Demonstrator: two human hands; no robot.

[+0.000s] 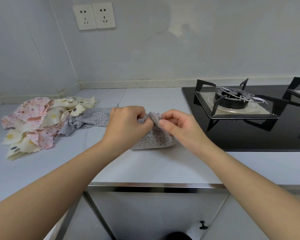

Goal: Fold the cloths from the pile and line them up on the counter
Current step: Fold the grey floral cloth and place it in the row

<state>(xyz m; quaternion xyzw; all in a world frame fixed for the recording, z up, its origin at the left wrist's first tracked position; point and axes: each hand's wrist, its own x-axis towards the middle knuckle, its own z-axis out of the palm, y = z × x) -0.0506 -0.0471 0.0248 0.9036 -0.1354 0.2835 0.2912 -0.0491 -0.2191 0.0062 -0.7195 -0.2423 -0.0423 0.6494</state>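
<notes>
Grey floral cloth on counter, beside hob. Left hand and right hand both pinch bunched far edge, close together. Cloth's long axis runs left toward pile; left hand nearer.

Soft, even, cool light fills the scene; shadows on the counter are faint. The black hob shows weak reflections. Lines bend near the edges, and details are slightly soft.

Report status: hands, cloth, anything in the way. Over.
Left hand and right hand both pinching grey flowered cloth, bunched between them on pale counter. Pink and cream cloth pile at left, unfolded. Black gas hob close at right; nothing blocking.
</notes>
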